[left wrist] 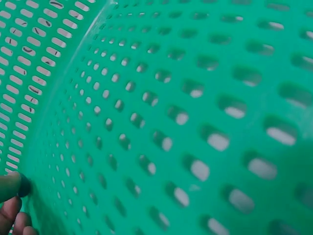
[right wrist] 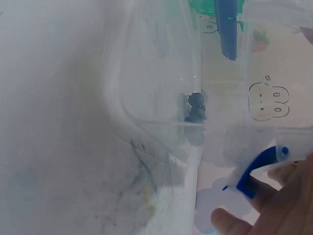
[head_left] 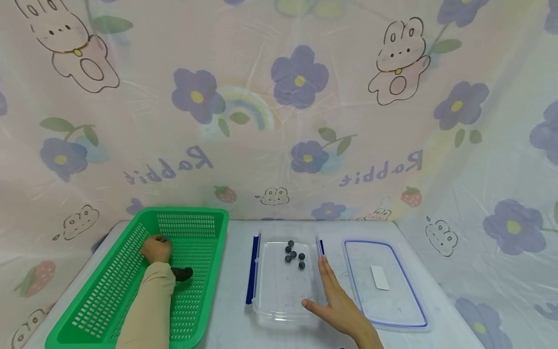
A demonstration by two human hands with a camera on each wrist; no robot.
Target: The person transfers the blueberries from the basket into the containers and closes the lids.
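My left hand (head_left: pixel 158 249) reaches down inside the green basket (head_left: pixel 222 252), near its left wall. Between its thumb and fingers it pinches a dark round blueberry (left wrist: pixel 25 186), low by the basket wall in the left wrist view. Right of the basket stands a clear plastic box (head_left: pixel 283 291) with several blueberries (head_left: pixel 293 254) at the far end of its floor. My right hand (head_left: pixel 337 303) lies along the box's right side, fingers straight beside the blue latch (right wrist: pixel 261 166) and thumb spread toward the near right corner.
A clear lid (head_left: pixel 405 310) with a blue seal lies flat to the right, with a small white rectangle (head_left: pixel 379 277) on it. Beside my left sleeve a dark object (head_left: pixel 182 274) shows over the basket floor. A patterned curtain (head_left: pixel 261 145) closes off the table's back.
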